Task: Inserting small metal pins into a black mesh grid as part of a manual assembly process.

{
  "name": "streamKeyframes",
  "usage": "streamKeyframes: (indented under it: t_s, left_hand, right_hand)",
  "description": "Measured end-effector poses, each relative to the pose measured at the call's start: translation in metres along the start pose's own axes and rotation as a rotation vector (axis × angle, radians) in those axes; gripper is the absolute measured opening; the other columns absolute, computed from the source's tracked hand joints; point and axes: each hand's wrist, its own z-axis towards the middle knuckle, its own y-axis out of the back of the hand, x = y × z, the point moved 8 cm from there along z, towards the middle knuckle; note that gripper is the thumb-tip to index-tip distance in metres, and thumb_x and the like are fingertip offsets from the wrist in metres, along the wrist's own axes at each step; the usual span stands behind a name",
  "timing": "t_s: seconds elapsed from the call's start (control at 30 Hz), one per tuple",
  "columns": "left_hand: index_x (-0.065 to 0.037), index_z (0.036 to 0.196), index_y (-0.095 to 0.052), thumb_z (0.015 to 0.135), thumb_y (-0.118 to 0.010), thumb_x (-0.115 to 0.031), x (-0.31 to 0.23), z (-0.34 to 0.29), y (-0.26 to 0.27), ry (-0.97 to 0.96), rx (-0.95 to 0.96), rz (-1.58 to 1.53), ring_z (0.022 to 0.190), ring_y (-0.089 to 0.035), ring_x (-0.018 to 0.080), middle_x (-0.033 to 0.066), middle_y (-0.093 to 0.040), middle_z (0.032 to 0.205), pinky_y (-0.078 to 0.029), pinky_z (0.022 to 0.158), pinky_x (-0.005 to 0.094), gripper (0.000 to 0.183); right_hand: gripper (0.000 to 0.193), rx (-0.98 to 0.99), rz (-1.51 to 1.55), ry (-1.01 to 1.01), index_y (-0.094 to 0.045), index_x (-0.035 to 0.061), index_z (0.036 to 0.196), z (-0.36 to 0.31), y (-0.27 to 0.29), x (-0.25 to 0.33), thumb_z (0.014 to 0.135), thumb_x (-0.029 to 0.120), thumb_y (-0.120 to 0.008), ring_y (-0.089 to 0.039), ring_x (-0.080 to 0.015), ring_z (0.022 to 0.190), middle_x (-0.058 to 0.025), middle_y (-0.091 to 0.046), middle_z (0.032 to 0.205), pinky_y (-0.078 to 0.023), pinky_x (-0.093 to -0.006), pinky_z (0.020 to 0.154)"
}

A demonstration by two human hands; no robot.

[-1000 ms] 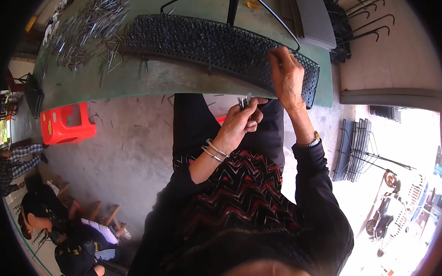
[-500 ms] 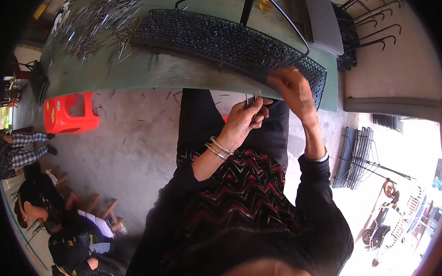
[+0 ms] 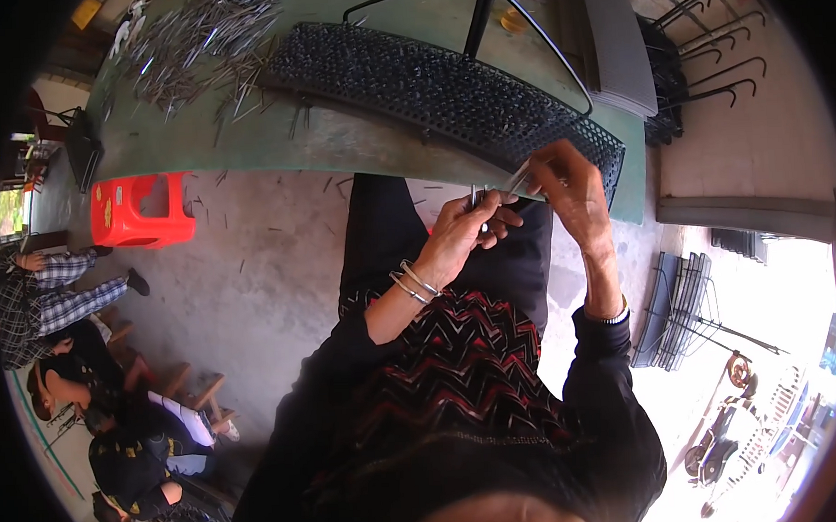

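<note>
My left hand is closed around a few thin metal pins just off the table's front edge, their ends sticking up past the thumb. Beside it on the right, my right hand pinches a slender pale metal pin between thumb and fingers, slanting down toward the left fingertips. Whether its tip touches the left hand, I cannot tell. Behind both hands lies a long black perforated metal panel, covered with small dark shiny pieces. A black rod frame rises at the panel's far side.
Loose thin metal rods lie heaped at the far left of the green table. Grey sheets are stacked at the right. A red plastic stool stands left on the floor. Several people sit farther left. Black hooked rods project at far right.
My right hand has drawn back a little from the panel, and a metal pin now shows in its pinch. My left hand keeps its grip. The whole view has shifted slightly.
</note>
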Motion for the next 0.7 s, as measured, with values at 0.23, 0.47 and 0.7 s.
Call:
streamKeyframes:
  t_s: [0.23,0.47,0.7]
  left_hand:
    - [0.0,0.114,-0.059,0.099,-0.048,-0.034,0.004,-0.001,0.003,0.029,-0.013,0.007,0.068,-0.051,0.0058,0.0101,-0.066,0.088,-0.039,0.056,0.0185,0.039]
    - [-0.001,0.113,-0.058,0.1,-0.046,-0.04,0.01,-0.004,0.002,0.062,-0.049,-0.021,0.068,-0.055,0.0091,0.0091,-0.065,0.086,-0.046,0.062,0.0248,0.043]
    - [-0.001,0.113,-0.058,0.099,-0.046,-0.041,0.01,-0.007,0.004,0.07,-0.023,-0.001,0.065,-0.056,0.0101,0.0092,-0.065,0.082,-0.048,0.062,0.0265,0.044]
  right_hand:
    - [0.007,-0.413,-0.238,0.29,-0.058,0.0013,0.093,0.016,0.019,0.02,0.088,0.005,-0.059,-0.065,-0.0192,0.065,-0.0113,-0.065,0.076,-0.049,-0.0303,0.059]
    - [0.007,-0.404,-0.328,0.346,-0.058,0.002,0.092,0.029,0.015,0.015,0.086,0.005,-0.061,-0.064,-0.023,0.063,-0.0133,-0.063,0.075,-0.05,-0.033,0.059]
    - [0.006,-0.28,-0.343,0.357,-0.059,0.0004,0.092,0.035,0.014,0.02,0.089,0.006,-0.059,-0.068,-0.0148,0.069,-0.0094,-0.066,0.078,-0.051,-0.027,0.063]
